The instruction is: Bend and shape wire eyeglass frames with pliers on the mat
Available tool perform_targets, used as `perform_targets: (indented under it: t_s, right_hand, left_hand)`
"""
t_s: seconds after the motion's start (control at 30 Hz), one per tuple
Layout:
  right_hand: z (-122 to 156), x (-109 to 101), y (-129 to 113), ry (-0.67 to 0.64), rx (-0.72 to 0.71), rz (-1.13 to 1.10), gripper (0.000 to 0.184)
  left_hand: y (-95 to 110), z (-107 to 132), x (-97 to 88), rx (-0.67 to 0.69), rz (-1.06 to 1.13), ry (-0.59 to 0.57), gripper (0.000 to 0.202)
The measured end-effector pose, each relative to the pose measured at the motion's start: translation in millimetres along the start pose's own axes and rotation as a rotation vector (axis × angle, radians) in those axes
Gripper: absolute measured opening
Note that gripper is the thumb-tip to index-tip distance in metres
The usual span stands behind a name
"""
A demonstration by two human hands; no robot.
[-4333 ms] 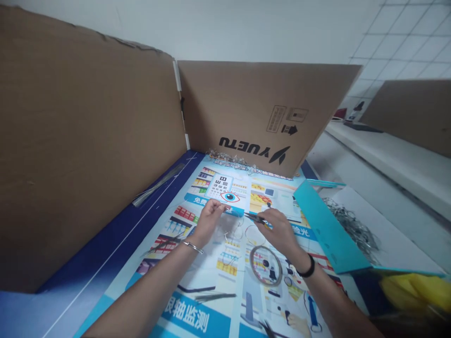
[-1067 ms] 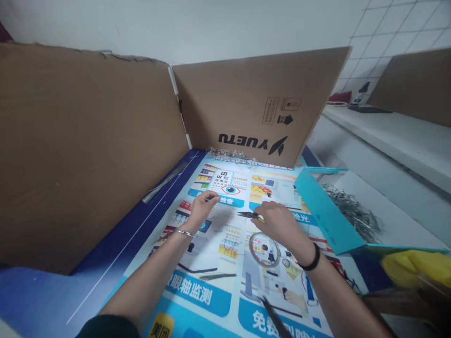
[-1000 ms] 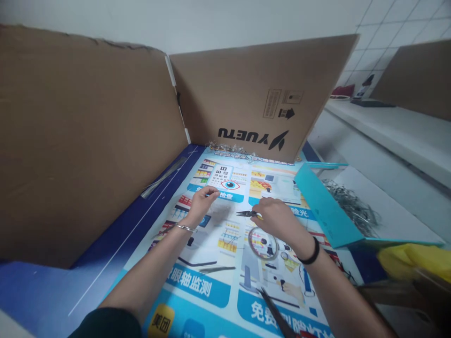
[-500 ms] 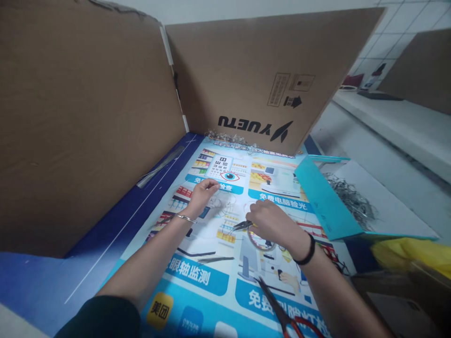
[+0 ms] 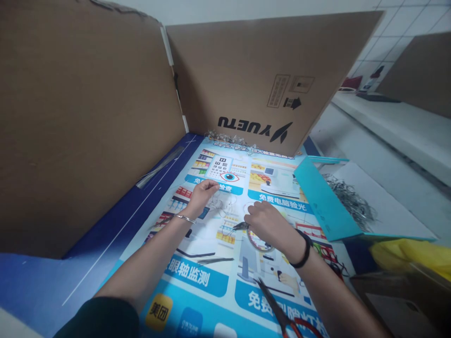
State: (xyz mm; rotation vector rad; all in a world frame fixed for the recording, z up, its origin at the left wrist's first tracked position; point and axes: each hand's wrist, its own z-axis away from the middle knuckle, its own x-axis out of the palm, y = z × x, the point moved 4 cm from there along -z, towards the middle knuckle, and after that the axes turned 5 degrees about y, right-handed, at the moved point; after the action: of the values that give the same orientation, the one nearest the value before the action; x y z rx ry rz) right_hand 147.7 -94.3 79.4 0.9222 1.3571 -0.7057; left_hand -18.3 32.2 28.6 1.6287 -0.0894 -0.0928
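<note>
My left hand (image 5: 202,195) pinches a thin bent wire piece (image 5: 222,205) just above the printed poster (image 5: 211,277) that covers the table. My right hand (image 5: 264,220) is closed on small dark pliers (image 5: 238,227), whose tips point left towards the wire. A coil of wire (image 5: 259,241) lies on the poster just under my right wrist. Each wrist wears a band: a silver bangle on the left, a black one on the right.
Cardboard walls (image 5: 88,117) stand at the left and back. A teal box (image 5: 327,204) with a heap of wire bits (image 5: 347,199) sits at the right. Red-handled scissors (image 5: 282,314) lie near the front edge. Wire scraps (image 5: 229,138) line the back wall. Something yellow (image 5: 408,256) is at far right.
My right hand with the pliers has come down and left, closer to the wire in my left hand. The view has tilted downward, showing the scissors at the front.
</note>
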Motion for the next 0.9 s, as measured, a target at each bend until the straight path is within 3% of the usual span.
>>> perform_targets:
  t_s: [0.9]
  right_hand:
    - [2.0,-0.3,14.5,0.041,0.025,-0.001,0.008]
  left_hand:
    - [-3.6,0.3,1.0,-0.003,0.052,-0.074,0.018]
